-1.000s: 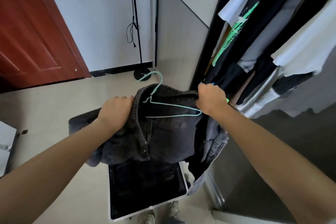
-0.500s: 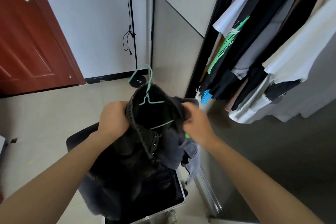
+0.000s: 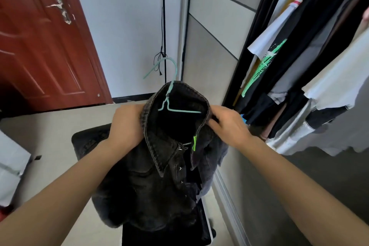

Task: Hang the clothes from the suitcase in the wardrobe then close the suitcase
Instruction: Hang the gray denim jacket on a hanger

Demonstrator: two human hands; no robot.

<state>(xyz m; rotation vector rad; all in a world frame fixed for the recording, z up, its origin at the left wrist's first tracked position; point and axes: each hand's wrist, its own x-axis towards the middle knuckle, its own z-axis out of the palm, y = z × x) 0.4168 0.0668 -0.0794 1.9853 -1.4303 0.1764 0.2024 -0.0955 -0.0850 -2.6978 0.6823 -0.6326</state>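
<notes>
A dark grey denim jacket [image 3: 159,181] hangs in front of me on a thin teal wire hanger [image 3: 169,86], whose hook sticks up above the collar. My left hand [image 3: 125,126] grips the left shoulder of the jacket by the collar. My right hand [image 3: 225,124] holds the right side of the collar, fingers curled over the cloth. Below the jacket lies the open suitcase [image 3: 207,231] with a white rim and black inside, mostly hidden by the jacket. The wardrobe [image 3: 257,32] stands open at the right, with several shirts [image 3: 299,70] hanging in it.
A dark red door [image 3: 40,46] is at the left. A black stand pole [image 3: 164,32] with a cable rises by the white wall behind the hanger. The wardrobe's sliding track [image 3: 229,205] runs along the floor at the right. A white object [image 3: 10,166] sits at the far left.
The jacket has been lifted higher and its collar now sits upright around the hanger. My right hand has shifted from inside the bunched cloth to the right collar. The view has tilted upward.
</notes>
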